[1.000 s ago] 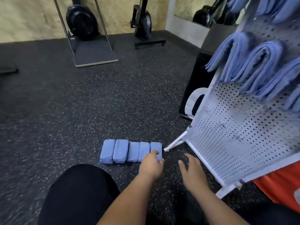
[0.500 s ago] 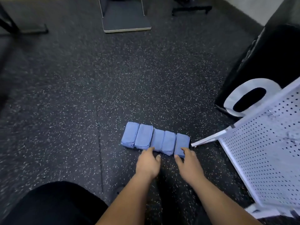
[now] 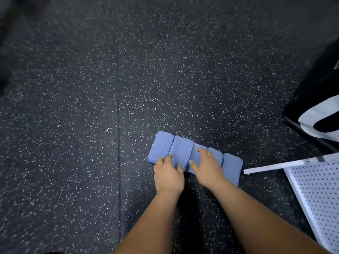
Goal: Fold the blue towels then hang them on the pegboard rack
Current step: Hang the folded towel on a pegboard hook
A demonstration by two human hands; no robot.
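Observation:
Several folded blue towels [image 3: 180, 150] lie side by side in a row on the dark speckled floor. My left hand [image 3: 167, 173] rests at the near edge of the second towel from the left, its fingertips and thumb touching the cloth. Over the middle towels lies my right hand [image 3: 208, 166], fingers spread flat on the fabric. The rightmost towel [image 3: 232, 166] lies uncovered beside my right wrist. Only the lower corner of the white pegboard rack [image 3: 320, 191] shows at the right edge; its hooks are out of view.
A white foot bar [image 3: 275, 165] of the rack sticks out along the floor toward the towels. A black box with a white marking [image 3: 319, 99] stands at the far right. A floor mat seam [image 3: 118, 143] runs left of the towels.
The view tilted down and moved closer, so the hung towels left the frame. Both hands slid forward onto the row: the right from the rightmost towel to the middle ones.

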